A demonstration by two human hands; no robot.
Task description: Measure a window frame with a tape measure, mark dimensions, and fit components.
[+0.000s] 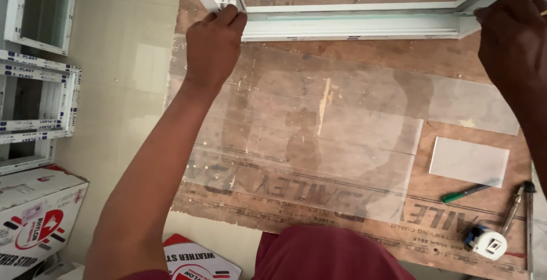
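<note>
Hands on the white window frame [353, 20] at the far edge of the plywood surface [456, 57]: the left hand [213, 43] is curled closed over the frame's left corner, the right hand [513, 40] wraps the right corner, so this looks like squaring or seating the frame, and the next move seems to call for an even pull from both corners. Down left on the floor, a white carton [34, 217] with red and black markings, a red-and-white pack [196, 260] beside it.

Bench clutter, basically

Green marker [468, 192], tape measure [486, 243], small glass offcut [469, 161] on the plywood; white window frames [37, 103] and a cardboard box [35, 214] sit left.
</note>
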